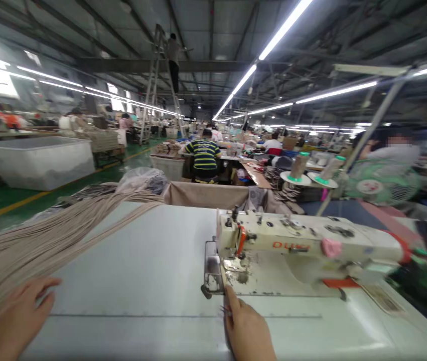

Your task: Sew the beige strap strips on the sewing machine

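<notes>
My left hand [19,316] is at the lower left, thumb and fingers apart, beside a long bundle of beige fabric strips [40,240]. It appears to hold nothing. My right hand [249,326] is in front of the sewing machine [311,240], its index finger stretched toward the needle area. Small pointed metal tips [226,311] stick out from under its curled fingers; the rest of that tool is hidden by the palm. The cream machine sits on a pale worktable [141,271] with a printed ruler line along the front.
Behind the table stands a beige cloth-lined bin [205,195]. Two thread cones [298,168] and a green fan [382,183] are at the right. A large white tub [43,160] is at the left. A person in a striped shirt [203,154] sits ahead; another stands on a ladder [153,85].
</notes>
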A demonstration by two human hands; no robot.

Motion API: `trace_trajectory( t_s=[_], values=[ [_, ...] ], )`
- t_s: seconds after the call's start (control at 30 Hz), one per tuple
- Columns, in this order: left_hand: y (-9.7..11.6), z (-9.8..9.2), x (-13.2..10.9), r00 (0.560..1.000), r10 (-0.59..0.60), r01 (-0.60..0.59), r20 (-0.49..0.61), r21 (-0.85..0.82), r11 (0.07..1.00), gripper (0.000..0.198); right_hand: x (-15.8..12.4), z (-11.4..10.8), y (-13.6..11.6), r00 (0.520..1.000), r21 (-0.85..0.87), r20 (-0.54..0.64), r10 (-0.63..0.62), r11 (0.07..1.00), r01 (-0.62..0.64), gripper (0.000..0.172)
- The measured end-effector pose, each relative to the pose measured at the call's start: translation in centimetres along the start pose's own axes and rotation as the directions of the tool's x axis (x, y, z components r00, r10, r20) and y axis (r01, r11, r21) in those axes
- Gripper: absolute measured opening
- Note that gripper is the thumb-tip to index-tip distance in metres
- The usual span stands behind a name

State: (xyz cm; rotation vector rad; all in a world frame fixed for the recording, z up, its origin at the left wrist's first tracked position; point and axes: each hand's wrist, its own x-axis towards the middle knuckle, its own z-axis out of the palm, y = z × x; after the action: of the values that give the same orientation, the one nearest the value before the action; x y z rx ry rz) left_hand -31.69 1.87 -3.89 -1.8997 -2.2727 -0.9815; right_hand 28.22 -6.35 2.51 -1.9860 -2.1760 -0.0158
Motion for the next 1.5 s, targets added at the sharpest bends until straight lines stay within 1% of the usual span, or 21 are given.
trace_trajectory(
  t_s=[0.03,0.07,0.1,0.13,0.2,0.23,0.27,0.3,0.33,0.4,0.43,0.47,0.5,0.57,0.67,0.83,0.97,1.2,1.4,1.5],
  values=[
    [2.2,2.3,0.1,0.993,0.101,-0.105,-0.062,-0.073,0.992,0.025,-0.1,-0.6,-0.5,1.0,-0.003,0.025,0.015,1.0,-0.015,0.063],
    [4.8,4.4,-0.1,0.978,0.194,-0.203,-0.079,-0.14,0.969,0.024,-0.3,-1.3,-0.9,0.999,-0.003,0.043,0.033,0.999,-0.033,0.065],
    [7.7,6.2,-0.6,0.963,0.264,-0.269,-0.05,-0.194,0.943,0.023,-0.4,-1.8,-1.2,0.997,-0.002,0.064,0.047,0.999,-0.047,0.065],
    [10.9,7.7,-1.3,0.95,0.313,-0.306,-0.006,-0.232,0.923,0.023,-0.4,-2.3,-1.5,0.995,0.001,0.081,0.05,0.999,-0.05,0.063],
    [17.3,10.0,-3.2,0.913,0.395,-0.353,0.098,-0.293,0.888,0.03,-0.6,-2.9,-1.9,0.993,0.016,0.105,0.056,0.998,-0.058,0.06],
    [20.3,10.9,-4.3,0.887,0.438,-0.381,0.146,-0.305,0.873,0.034,-0.7,-3.1,-1.9,0.993,0.022,0.108,0.054,0.998,-0.056,0.059],
    [23.1,11.6,-5.3,0.85,0.496,-0.428,0.178,-0.316,0.846,0.039,-0.7,-3.2,-1.9,0.993,0.023,0.107,0.052,0.998,-0.054,0.059],
    [25.6,12.4,-6.2,0.801,0.567,-0.49,0.19,-0.337,0.804,0.042,-0.8,-3.2,-1.9,0.993,0.022,0.104,0.048,0.998,-0.051,0.058],
    [27.8,13.1,-7.1,0.746,0.639,-0.554,0.186,-0.358,0.751,0.045,-0.8,-3.1,-1.9,0.994,0.02,0.098,0.045,0.999,-0.047,0.058],
    [31.3,14.7,-8.4,0.638,0.758,-0.673,0.14,-0.378,0.636,0.051,-1.0,-3.0,-1.9,0.996,0.018,0.083,0.033,0.999,-0.034,0.058],
    [32.7,15.5,-8.8,0.599,0.793,-0.716,0.112,-0.368,0.593,0.054,-1.0,-2.9,-1.8,0.997,0.019,0.074,0.026,0.999,-0.028,0.057],
    [33.8,16.2,-9.2,0.574,0.814,-0.749,0.088,-0.347,0.565,0.056,-1.1,-2.8,-1.8,0.998,0.022,0.064,0.02,1.0,-0.021,0.056],
    [34.7,16.8,-9.5,0.561,0.825,-0.771,0.067,-0.32,0.551,0.058,-1.1,-2.7,-1.8,0.998,0.026,0.054,0.014,1.0,-0.015,0.054],
    [35.9,17.6,-9.8,0.552,0.833,-0.799,0.035,-0.265,0.54,0.058,-1.3,-2.6,-1.8,0.999,0.031,0.033,0.003,0.999,-0.004,0.048],
    [36.9,17.9,-10.0,0.532,0.846,-0.827,0.004,-0.212,0.521,0.054,-1.5,-2.5,-1.7,1.0,0.036,0.004,-0.007,0.999,0.007,0.043],
    [37.0,16.8,-10.2,0.506,0.862,-0.842,0.033,-0.197,0.502,0.052,-1.6,-2.4,-1.4,1.0,0.048,-0.008,-0.023,0.999,0.024,0.052],
    [36.8,16.2,-10.6,0.491,0.87,-0.85,0.047,-0.19,0.491,0.056,-1.5,-2.6,-1.2,1.0,0.066,0.004,-0.016,0.998,0.015,0.05],
    [36.9,15.7,-10.7,0.507,0.861,-0.842,0.036,-0.191,0.504,0.059,-1.7,-3.6,-0.6,0.999,0.138,0.039,-0.029,0.99,0.024,0.039],
    [36.9,15.7,-10.5,0.514,0.857,-0.832,0.036,-0.223,0.508,0.058,-1.9,-4.1,0.3,0.994,0.216,0.066,-0.084,0.974,0.068,0.046],
    [37.0,15.6,-10.6,0.529,0.847,-0.818,0.047,-0.237,0.524,0.058,-1.8,-4.2,0.6,0.993,0.239,0.082,-0.09,0.969,0.068,0.047]
  ],
)
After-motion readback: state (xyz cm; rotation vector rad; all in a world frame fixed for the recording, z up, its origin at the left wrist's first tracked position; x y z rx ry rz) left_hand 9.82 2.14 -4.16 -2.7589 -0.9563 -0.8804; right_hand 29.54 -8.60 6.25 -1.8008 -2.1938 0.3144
